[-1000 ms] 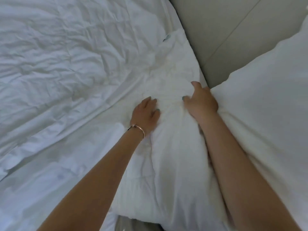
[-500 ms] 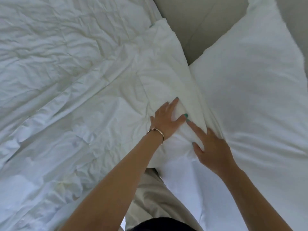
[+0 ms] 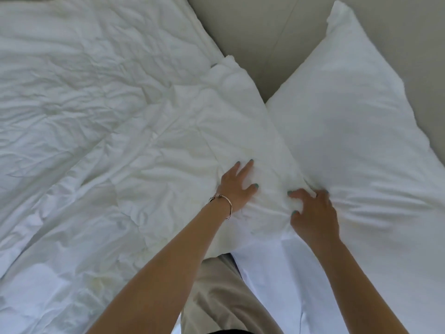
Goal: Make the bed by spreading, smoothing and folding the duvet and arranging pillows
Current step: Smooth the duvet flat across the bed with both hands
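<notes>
At five o'clock of the duvet [image 3: 149, 145], flat left hand [image 3: 237, 186] smooths while right hand [image 3: 313, 213] pinches its edge beside the pillow [image 3: 349, 121]; next, likely tucking.

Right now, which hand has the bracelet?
The left hand, lying flat on the duvet; its wrist wears the bracelet. The right hand wears none.

We note a beige padded headboard [image 3: 260, 39] along the top edge, with one seam running diagonally | we note a rose-gold bangle [image 3: 228, 205] on a wrist | we note beige trousers [image 3: 216, 285] at bottom centre.
</notes>
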Available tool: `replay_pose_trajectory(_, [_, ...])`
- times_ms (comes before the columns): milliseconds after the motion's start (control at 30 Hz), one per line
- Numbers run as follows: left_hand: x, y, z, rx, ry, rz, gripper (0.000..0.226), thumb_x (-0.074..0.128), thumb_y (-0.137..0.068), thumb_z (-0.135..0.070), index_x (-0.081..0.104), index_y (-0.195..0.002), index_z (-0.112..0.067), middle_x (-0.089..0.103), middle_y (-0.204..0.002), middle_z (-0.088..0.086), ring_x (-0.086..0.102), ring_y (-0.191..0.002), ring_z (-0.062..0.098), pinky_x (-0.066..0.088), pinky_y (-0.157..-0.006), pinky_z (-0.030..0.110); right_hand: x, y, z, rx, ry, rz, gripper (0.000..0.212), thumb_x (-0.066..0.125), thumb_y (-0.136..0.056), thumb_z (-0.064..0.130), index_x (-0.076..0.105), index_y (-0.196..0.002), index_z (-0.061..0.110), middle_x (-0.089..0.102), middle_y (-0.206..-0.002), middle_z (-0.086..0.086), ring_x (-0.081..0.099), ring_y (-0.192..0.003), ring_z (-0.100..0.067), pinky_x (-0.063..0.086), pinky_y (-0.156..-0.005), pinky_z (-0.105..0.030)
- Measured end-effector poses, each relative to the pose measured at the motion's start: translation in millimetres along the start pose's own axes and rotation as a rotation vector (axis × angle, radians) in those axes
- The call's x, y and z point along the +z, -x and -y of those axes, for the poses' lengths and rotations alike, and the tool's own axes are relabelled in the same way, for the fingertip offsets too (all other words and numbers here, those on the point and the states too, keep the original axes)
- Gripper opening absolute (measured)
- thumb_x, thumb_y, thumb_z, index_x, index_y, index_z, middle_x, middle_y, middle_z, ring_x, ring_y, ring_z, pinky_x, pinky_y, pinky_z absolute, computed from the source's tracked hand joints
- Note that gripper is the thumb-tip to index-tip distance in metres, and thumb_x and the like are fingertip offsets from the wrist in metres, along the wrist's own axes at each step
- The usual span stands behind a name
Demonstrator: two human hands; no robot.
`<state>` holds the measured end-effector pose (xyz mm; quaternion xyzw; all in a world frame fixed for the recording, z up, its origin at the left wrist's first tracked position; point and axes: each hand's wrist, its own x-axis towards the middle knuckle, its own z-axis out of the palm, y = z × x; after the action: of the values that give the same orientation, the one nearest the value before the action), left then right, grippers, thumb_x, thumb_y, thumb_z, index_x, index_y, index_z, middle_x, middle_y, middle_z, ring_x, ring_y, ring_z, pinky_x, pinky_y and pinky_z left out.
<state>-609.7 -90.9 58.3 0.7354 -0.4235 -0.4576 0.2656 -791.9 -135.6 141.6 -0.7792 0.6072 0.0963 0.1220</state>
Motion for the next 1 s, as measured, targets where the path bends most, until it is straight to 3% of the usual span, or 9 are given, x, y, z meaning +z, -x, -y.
replay_pose_trajectory(133, [-19.6,-29.2,10.3,-0.062,0.084,-0.092,0.053,0.045,-0.091,-0.041,0.035,-0.143,-0.039,0.028,-0.154,0.005,0.025,-0.141,0.026,0.026,-0.112,0.039,-8.8,-31.1,100.4,-0.303,-0.020,-0.367,0.034,0.067,-0.078,0.020,0.061,-0.111,0.017,0.039,-0.139,-0.011,0.036,-0.124,-0.035,0.026,-0.098,-0.042])
replay_pose_trajectory(267, [-36.4,-77.7,12.4,-0.116,0.253,-0.214,0.020,0.045,-0.075,-0.021,0.061,-0.084,-0.027,0.061,-0.107,0.026,0.057,-0.099,0.044,0.050,-0.079,0.044,8.5,-115.6,146.7,-0.437,-0.182,-0.010,0.042,0.049,-0.090,0.024,0.054,-0.131,0.025,0.045,-0.142,0.001,0.038,-0.133,-0.020,0.021,-0.114,-0.038])
replay_pose_trajectory(367, [-52.8,-101.2,5.3,-0.093,0.323,-0.355,0.031,0.042,-0.091,-0.001,0.061,-0.114,-0.008,0.057,-0.120,0.013,0.056,-0.107,0.023,0.042,-0.090,0.018,38.8,-150.1,108.8,-0.395,0.187,-0.092,0.053,0.040,-0.094,0.040,0.038,-0.145,0.026,0.031,-0.156,-0.002,0.019,-0.146,-0.020,-0.011,-0.117,-0.040])
replay_pose_trajectory(433, [-60.8,-119.4,2.1,-0.072,0.333,-0.363,0.030,0.045,-0.095,-0.005,0.058,-0.121,-0.008,0.054,-0.122,0.007,0.052,-0.104,0.014,0.038,-0.088,0.010,45.9,-152.1,83.2,-0.405,0.229,-0.154,0.058,0.038,-0.095,0.048,0.033,-0.149,0.027,0.021,-0.160,-0.008,0.012,-0.148,-0.023,-0.015,-0.116,-0.036])
replay_pose_trajectory(567, [-65.9,-173.0,-16.1,-0.160,0.172,-0.343,0.052,0.058,-0.087,-0.050,0.052,-0.127,-0.018,0.047,-0.127,0.003,0.045,-0.119,0.021,0.037,-0.104,0.033,47.3,-155.6,80.2,-0.412,0.156,-0.221,0.057,0.046,-0.093,0.050,0.042,-0.145,0.026,0.024,-0.158,-0.012,0.018,-0.147,-0.024,-0.001,-0.120,-0.037])
replay_pose_trajectory(667, [-66.5,-215.8,-45.6,-0.335,-0.084,-0.372,0.081,0.055,-0.076,-0.069,0.035,-0.137,-0.019,0.036,-0.136,0.001,0.033,-0.125,0.025,0.031,-0.095,0.041,50.6,-160.3,82.7,-0.409,0.142,-0.241,0.055,0.048,-0.091,0.047,0.046,-0.142,0.026,0.030,-0.156,-0.012,0.023,-0.146,-0.026,0.001,-0.120,-0.037])
replay_pose_trajectory(767, [-62.3,-246.9,-53.5,-0.560,-0.132,-0.409,0.088,0.057,-0.074,-0.064,0.027,-0.141,-0.015,0.036,-0.133,0.005,0.036,-0.121,0.030,0.033,-0.088,0.043,55.5,-168.3,79.7,-0.423,0.120,-0.245,0.055,0.050,-0.089,0.045,0.048,-0.141,0.025,0.036,-0.153,-0.012,0.029,-0.143,-0.027,-0.001,-0.119,-0.035])
replay_pose_trajectory(867, [-60.3,-254.4,-39.2,-0.726,-0.071,-0.320,0.070,0.046,-0.081,-0.064,0.046,-0.132,-0.016,0.040,-0.126,0.006,0.038,-0.118,0.031,0.031,-0.091,0.041,59.6,-173.5,76.9,-0.433,0.105,-0.238,0.054,0.053,-0.088,0.044,0.052,-0.138,0.025,0.040,-0.151,-0.011,0.033,-0.141,-0.026,0.001,-0.119,-0.034])
replay_pose_trajectory(1000, [-73.8,-220.0,5.1,-0.414,-0.080,-0.266,0.044,0.032,-0.098,-0.041,0.047,-0.136,-0.023,0.039,-0.141,0.007,0.036,-0.129,0.029,0.029,-0.103,0.037,61.3,-178.5,71.4,-0.414,0.093,-0.210,0.056,0.050,-0.089,0.045,0.047,-0.141,0.026,0.034,-0.154,-0.009,0.026,-0.144,-0.024,-0.003,-0.118,-0.031])
